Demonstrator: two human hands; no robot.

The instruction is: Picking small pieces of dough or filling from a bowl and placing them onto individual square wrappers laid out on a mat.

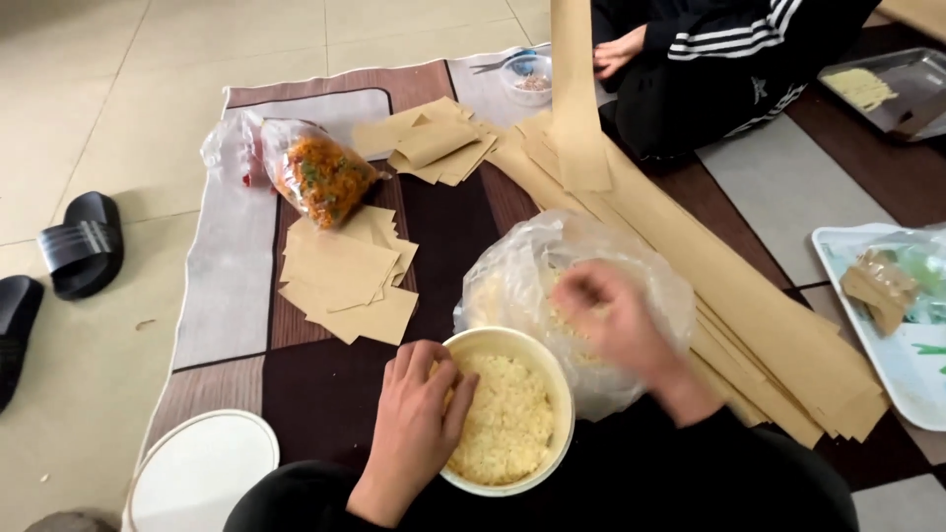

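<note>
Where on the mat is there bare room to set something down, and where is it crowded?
Free: the dark strip of mat between the square sheets and the clear bag; the pale mat edge left of those sheets; the dark patch between the white lid and the bowl. Crowded: the long strips at right and the tray.

Your left hand (419,419) grips the rim of the round bowl of yellow rice (507,414). Your right hand (606,315) reaches into the clear plastic bag (512,276) just behind it, beside long tan strips (749,305).
</note>
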